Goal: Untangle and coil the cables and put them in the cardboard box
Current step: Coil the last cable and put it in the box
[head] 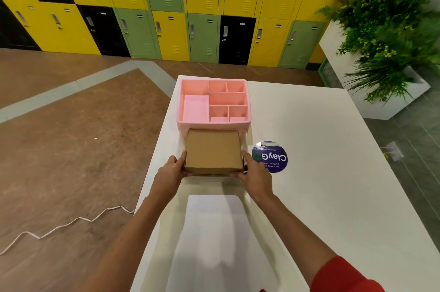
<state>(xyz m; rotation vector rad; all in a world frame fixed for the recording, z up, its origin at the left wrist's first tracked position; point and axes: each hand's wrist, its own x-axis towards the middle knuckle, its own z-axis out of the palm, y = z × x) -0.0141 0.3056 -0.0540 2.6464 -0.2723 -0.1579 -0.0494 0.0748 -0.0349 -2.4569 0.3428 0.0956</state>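
Observation:
A closed brown cardboard box (212,151) rests on the white table (321,184), just in front of a pink divided tray. My left hand (172,171) grips the box's near left corner. My right hand (256,174) grips its near right corner, fingers wrapped under the front edge. The lid is down, so the inside of the box is hidden. A white cable (64,226) trails in a zigzag across the brown floor to the left of the table. No cables show on the tabletop.
The pink tray (248,101) with several compartments stands at the table's far left end. A round blue sticker (271,157) lies right of the box. Lockers (166,6) line the far wall; a planter (385,37) stands at right.

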